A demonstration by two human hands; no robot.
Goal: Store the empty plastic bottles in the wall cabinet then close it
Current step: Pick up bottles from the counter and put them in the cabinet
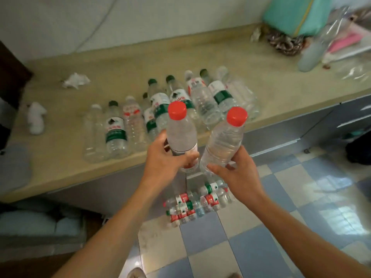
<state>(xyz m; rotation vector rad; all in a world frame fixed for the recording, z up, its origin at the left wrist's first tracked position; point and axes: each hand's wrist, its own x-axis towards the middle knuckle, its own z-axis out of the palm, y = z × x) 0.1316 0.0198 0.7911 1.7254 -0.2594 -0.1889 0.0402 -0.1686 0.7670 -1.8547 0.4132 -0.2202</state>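
Note:
My left hand [162, 159] grips the lower part of an empty clear bottle with a red cap [180, 133], held upright above the counter's front edge. My right hand [239, 173] grips a second red-capped empty bottle [224, 143], tilted a little to the right. Several more empty bottles [170, 109] lie side by side on the beige counter [120, 73], some with green caps and labels. Another heap of empty bottles [198, 201] lies on the floor below my hands. The wall cabinet is out of view.
Crumpled tissues [75, 80] and a white wad [36, 117] lie on the counter's left. A teal bag [295, 15], a patterned cloth [285, 43] and a large clear bottle [313, 53] crowd the far right. Grey drawers [341, 117] stand under the counter; the floor is checkered tile [251, 237].

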